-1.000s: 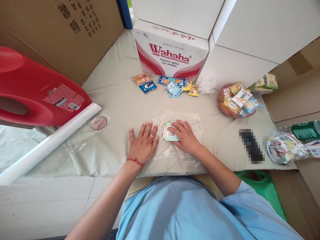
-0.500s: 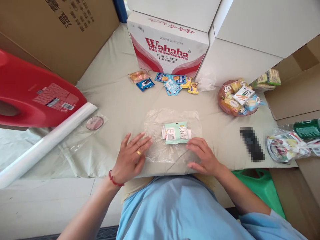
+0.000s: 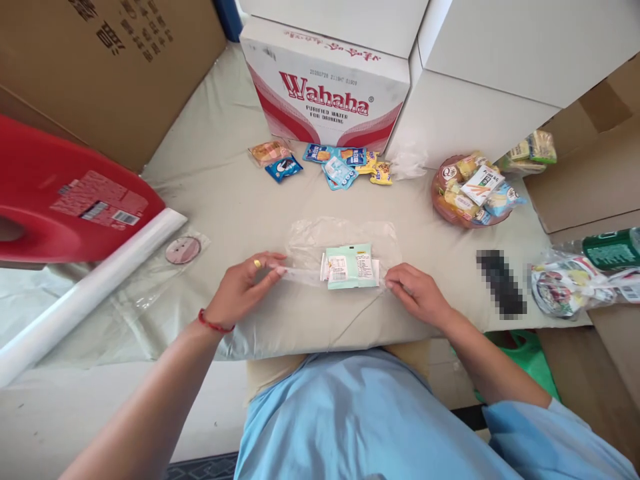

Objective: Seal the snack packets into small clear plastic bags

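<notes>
Left hand point(image 3: 241, 288) has its thumb and index tips pinched on the near edge of a clear plastic sheet point(image 3: 345, 231), approx. level w/ the mint-green packet point(image 3: 350, 267) but well to its L; other fingers loosely bent, yellow ring point(image 3: 257, 264) on one, red string bracelet point(image 3: 215, 321) at the wrist. Right hand point(image 3: 417, 293) has thumb and fingertips pressed together at the sheet's near R side, seemingly pinching it too, tho the grip pt. is too small to be sure. Key relation: packet sits btwn the two hands, long axis approx. L–R, i.e. along the line joining them. It's to the R of the left hand w/ a clear gap, and just L of the right hand, so the right is def. nearer. Neither hand touches it. It lies flat, label side up, atop a white packet point(image 3: 375, 272) whose ends poke out L and R, both resting on the sheet. Sheet's far part spreads beyond the packets on the cloth-covered surface point(image 3: 300, 327); a translucent strip of it runs from the left fingertips twd. the packets. Farther off: small snack packs point(image 3: 340, 171) by the Wahaha carton point(image 3: 327, 100), plus a filled snack bowl point(image 3: 442, 210), far R.
</notes>
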A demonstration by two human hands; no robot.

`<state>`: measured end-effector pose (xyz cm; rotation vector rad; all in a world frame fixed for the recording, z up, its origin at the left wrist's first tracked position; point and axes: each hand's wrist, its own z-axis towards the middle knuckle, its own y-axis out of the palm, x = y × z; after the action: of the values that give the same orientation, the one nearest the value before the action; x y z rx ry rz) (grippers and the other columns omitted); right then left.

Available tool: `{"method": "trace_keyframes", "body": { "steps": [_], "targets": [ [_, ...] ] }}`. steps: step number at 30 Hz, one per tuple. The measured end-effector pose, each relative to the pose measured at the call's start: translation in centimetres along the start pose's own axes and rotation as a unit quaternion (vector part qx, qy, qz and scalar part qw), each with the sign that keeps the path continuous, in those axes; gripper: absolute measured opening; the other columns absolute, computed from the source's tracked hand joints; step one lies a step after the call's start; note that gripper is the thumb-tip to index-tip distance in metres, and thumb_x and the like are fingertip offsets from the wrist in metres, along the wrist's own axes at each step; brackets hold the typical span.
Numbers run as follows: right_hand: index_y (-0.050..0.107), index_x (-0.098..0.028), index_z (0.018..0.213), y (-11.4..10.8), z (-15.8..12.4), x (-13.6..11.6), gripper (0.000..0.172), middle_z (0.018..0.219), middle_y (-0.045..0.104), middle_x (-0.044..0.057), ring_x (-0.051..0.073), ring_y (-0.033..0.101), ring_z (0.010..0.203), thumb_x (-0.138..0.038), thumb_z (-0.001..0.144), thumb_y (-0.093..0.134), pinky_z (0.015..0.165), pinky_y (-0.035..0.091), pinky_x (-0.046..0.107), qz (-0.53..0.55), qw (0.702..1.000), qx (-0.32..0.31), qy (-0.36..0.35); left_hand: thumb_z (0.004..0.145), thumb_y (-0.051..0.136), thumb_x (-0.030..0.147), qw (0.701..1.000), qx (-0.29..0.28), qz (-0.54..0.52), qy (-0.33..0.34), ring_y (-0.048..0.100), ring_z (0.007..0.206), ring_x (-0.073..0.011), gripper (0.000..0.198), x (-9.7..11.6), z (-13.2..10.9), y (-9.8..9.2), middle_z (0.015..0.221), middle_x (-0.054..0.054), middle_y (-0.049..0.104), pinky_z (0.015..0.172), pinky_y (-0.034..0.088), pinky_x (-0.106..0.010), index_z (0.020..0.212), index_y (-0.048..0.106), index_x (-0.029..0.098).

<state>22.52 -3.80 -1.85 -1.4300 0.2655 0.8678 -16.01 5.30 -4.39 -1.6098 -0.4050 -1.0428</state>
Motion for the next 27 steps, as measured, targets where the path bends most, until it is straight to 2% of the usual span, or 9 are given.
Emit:
{"method": "trace_keyframes", "body": {
  "steps": [3, 7, 11, 14, 16, 18, 21, 24, 27],
  "targets": [
    [0.070, -0.022, 0.103, -0.5, 3.0, 1.7, 0.022, 0.090, 0.073, 0.005, 0.019, 0.069, 0.084, -0.028, 0.105, 0.050, 0.078, 0.052, 0.031, -0.042, 0.996, -0.031, 0.070, 0.091, 0.056, 0.059, 0.999, 0.033, 0.030, -0.030, 0.068, 0.120, -0.0308, 0.035, -0.1, 3.0, 0.4, 0.115, -0.009, 0.077, 0.110, 0.050, -0.051, 0.086, 0.067, 0.026],
    [0.071, -0.020, 0.110, 0.8, 4.8, 3.2, 0.022, 0.099, 0.073, 0.007, 0.022, 0.067, 0.089, -0.025, 0.101, 0.052, 0.078, 0.049, 0.033, -0.119, 0.978, -0.065, 0.156, 0.090, 0.055, 0.050, 0.987, 0.123, 0.096, -0.045, 0.062, 0.125, -0.0338, 0.028, -0.7, 4.4, 1.5, 0.109, -0.012, 0.073, 0.113, 0.047, -0.055, 0.087, 0.065, 0.025],
    [0.069, -0.020, 0.125, 1.3, 4.6, 2.6, 0.030, 0.115, 0.068, 0.013, 0.029, 0.061, 0.106, -0.026, 0.100, 0.053, 0.081, 0.050, 0.037, -0.180, 0.972, -0.014, 0.150, 0.095, 0.056, 0.041, 0.943, 0.300, 0.130, -0.063, 0.057, 0.129, -0.0341, 0.023, -0.1, 2.0, 1.6, 0.125, -0.016, 0.064, 0.116, 0.042, -0.059, 0.103, 0.065, 0.021],
    [0.071, -0.020, 0.120, 0.9, 5.4, 1.9, 0.029, 0.110, 0.068, 0.014, 0.030, 0.058, 0.107, -0.027, 0.104, 0.048, 0.089, 0.050, 0.043, -0.157, 0.982, 0.054, 0.090, 0.097, 0.057, 0.029, 0.911, 0.379, 0.165, -0.001, 0.057, 0.126, -0.0341, 0.016, 2.0, -1.0, 2.3, 0.120, -0.016, 0.062, 0.113, 0.043, -0.060, 0.108, 0.064, 0.019],
    [0.073, -0.021, 0.116, 0.8, 6.8, 1.6, 0.030, 0.107, 0.069, 0.012, 0.030, 0.057, 0.103, -0.028, 0.106, 0.045, 0.093, 0.049, 0.045, -0.126, 0.989, 0.050, 0.054, 0.095, 0.060, 0.021, 0.911, 0.360, 0.187, 0.074, 0.061, 0.119, -0.0317, 0.015, 4.0, -2.6, 3.8, 0.112, -0.013, 0.064, 0.104, 0.049, -0.055, 0.109, 0.064, 0.022],
    [0.072, -0.021, 0.121, 1.1, 8.6, 1.5, 0.032, 0.112, 0.070, 0.013, 0.031, 0.055, 0.106, -0.032, 0.106, 0.047, 0.097, 0.047, 0.047, -0.119, 0.992, 0.015, 0.040, 0.092, 0.060, 0.017, 0.925, 0.281, 0.202, 0.155, 0.067, 0.109, -0.0279, 0.017, 6.0, -3.5, 5.8, 0.104, -0.008, 0.068, 0.097, 0.052, -0.049, 0.107, 0.064, 0.026],
    [0.067, -0.017, 0.135, 1.9, 11.2, 1.4, 0.042, 0.124, 0.069, 0.016, 0.034, 0.051, 0.115, -0.042, 0.104, 0.055, 0.101, 0.044, 0.049, -0.146, 0.986, -0.062, 0.055, 0.093, 0.057, 0.014, 0.934, 0.193, 0.201, 0.223, 0.069, 0.115, -0.0259, 0.023, 8.2, -3.8, 8.9, 0.108, -0.007, 0.074, 0.095, 0.050, -0.044, 0.111, 0.066, 0.026],
    [0.068, -0.017, 0.134, 2.5, 12.6, 1.1, 0.045, 0.124, 0.070, 0.016, 0.035, 0.051, 0.117, -0.047, 0.101, 0.061, 0.100, 0.042, 0.048, -0.167, 0.976, -0.123, 0.069, 0.097, 0.054, 0.016, 0.939, 0.159, 0.207, 0.224, 0.067, 0.123, -0.0261, 0.024, 9.0, -3.2, 11.0, 0.116, -0.009, 0.076, 0.099, 0.046, -0.043, 0.117, 0.067, 0.024],
    [0.074, -0.020, 0.123, 2.8, 12.8, 1.0, 0.030, 0.116, 0.073, 0.012, 0.031, 0.055, 0.109, -0.036, 0.100, 0.063, 0.098, 0.042, 0.043, -0.155, 0.976, -0.138, 0.069, 0.100, 0.053, 0.018, 0.944, 0.152, 0.214, 0.200, 0.064, 0.130, -0.0270, 0.031, 8.9, -2.8, 11.9, 0.127, -0.011, 0.075, 0.105, 0.043, -0.045, 0.128, 0.066, 0.022]
  ]
}}
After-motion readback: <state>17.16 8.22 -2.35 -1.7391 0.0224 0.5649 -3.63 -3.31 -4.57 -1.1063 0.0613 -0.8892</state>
